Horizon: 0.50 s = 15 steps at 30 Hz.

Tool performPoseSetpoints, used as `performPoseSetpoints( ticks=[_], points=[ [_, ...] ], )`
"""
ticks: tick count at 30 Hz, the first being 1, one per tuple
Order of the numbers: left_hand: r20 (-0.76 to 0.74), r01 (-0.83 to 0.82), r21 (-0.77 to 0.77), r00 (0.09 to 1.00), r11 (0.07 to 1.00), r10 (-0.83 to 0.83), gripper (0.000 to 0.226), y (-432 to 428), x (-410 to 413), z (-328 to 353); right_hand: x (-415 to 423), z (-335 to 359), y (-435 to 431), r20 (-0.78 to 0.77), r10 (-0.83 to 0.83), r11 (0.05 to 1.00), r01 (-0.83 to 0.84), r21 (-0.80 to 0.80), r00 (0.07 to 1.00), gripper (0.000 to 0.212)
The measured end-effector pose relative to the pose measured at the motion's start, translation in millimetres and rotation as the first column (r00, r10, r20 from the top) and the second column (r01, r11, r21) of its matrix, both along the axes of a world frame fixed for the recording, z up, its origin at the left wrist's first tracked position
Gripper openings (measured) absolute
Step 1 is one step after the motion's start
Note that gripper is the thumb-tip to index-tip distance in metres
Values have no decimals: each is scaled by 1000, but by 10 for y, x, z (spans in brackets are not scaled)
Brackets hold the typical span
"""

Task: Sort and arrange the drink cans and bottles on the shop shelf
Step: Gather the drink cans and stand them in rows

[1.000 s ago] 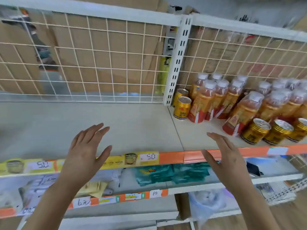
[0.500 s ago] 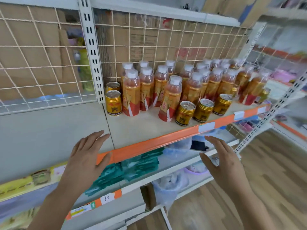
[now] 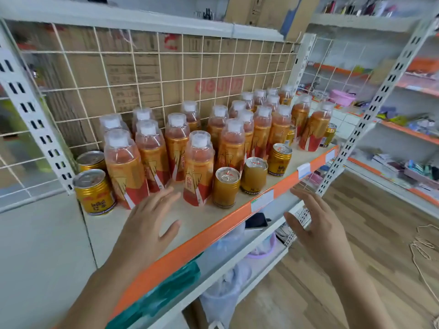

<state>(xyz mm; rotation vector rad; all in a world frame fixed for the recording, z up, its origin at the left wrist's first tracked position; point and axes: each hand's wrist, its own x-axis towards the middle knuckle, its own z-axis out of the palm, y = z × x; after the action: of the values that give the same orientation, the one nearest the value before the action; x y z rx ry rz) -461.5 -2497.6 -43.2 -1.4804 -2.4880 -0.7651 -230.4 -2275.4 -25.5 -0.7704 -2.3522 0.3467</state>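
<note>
Left hand over shelf near front edge, fingers loosely spread, empty. Right hand off front edge, fingers straight, empty. Front bottle upright, just beyond left fingertips; gold can just right of it. Left hand nearer.

The left hand and right hand are bare, forearms too.

Rear bottles half hidden behind front bottles; far-right shelf goods blurred.

Left hand, right hand: fingers straight.
</note>
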Motion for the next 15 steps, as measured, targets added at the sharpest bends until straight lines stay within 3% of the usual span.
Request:
performPoseSetpoints(
  ticks=[4,9,12,15],
  points=[
    [6,117,22,993,993,-118,59,444,-5,-76,-108,-47,214,1,-32,999,32,-21,999,45],
    [54,147,83,987,986,-152,56,934,49,-227,-266,-137,632,-3,32,998,-32,-56,999,46],
    [2,73,116,997,991,-74,53,1203,134,-307,-448,-172,953,20,122,989,-120,-84,992,46],
    [-26,-127,155,991,980,132,56,1423,228,-373,-682,-227,1263,50,244,962,-236,-135,968,48]
  ],
)
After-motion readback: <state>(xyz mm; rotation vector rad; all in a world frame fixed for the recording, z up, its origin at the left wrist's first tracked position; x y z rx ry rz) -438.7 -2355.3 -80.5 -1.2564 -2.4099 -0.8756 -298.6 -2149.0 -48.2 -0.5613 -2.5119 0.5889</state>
